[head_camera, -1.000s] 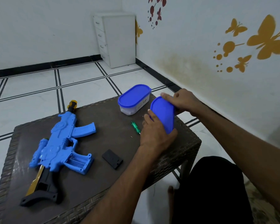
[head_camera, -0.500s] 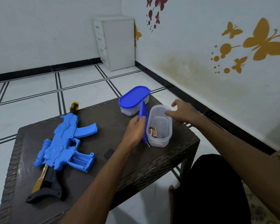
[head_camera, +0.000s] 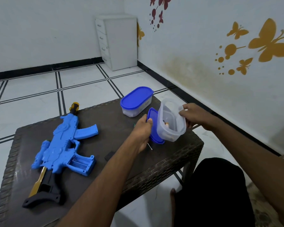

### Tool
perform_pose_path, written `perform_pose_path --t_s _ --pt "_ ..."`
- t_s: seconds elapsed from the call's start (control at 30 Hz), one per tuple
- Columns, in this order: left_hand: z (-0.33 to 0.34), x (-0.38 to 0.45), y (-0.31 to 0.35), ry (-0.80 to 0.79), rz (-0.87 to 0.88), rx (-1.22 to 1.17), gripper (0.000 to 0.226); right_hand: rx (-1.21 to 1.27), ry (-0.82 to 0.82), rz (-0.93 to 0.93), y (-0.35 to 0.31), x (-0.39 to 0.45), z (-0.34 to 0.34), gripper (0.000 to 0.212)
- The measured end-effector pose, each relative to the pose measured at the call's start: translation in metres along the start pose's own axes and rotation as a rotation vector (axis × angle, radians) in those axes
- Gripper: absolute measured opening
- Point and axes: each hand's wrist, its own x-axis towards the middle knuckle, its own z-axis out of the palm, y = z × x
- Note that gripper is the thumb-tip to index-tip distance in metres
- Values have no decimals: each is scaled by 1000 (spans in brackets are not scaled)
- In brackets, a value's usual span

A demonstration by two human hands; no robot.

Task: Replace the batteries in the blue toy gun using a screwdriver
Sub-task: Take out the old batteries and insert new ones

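One blue toy gun [head_camera: 62, 145] is counted on the one dark woven table [head_camera: 170, 163], at the left. Two clear plastic containers are counted at the far right of the table: one closed container [head_camera: 136, 102] and one open container [head_camera: 172, 122], tilted. Two blue lids are counted: one on the closed container, one loose lid [head_camera: 154, 126] beside the open one. Two hands are seen, a left hand [head_camera: 142, 133] and a right hand [head_camera: 193, 115]. One black cover [head_camera: 108, 155] is noted, partly hidden by the left forearm. One screwdriver tip [head_camera: 149, 146] is visible. The batteries in the open container cannot be counted. One white drawer cabinet [head_camera: 118, 41] is recorded in the far corner.
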Motion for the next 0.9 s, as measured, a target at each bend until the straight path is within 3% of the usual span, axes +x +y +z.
perform_pose_path --t_s 0.07,0.27,0.47,0.63,0.8,0.9 --pt "10 0 1 -5 -16 45 34 -5 -16 -1 -1 2 -3 15" --pt "9 -7 9 2 -78 166 65 -31 -59 -1 -1 2 -3 16" --pt "-12 -16 14 48 -118 100 84 -96 -111 -37 -7 1 8 21" --pt "-19 -21 9 54 -58 121 71 -207 -141 -74 -17 2 10 28" --pt "-18 -24 0 -12 -19 268 39 -344 -172 -20 -25 5 9 37" --pt "-15 -27 -3 -75 8 327 26 -538 -26 -79 -26 4 9 46"
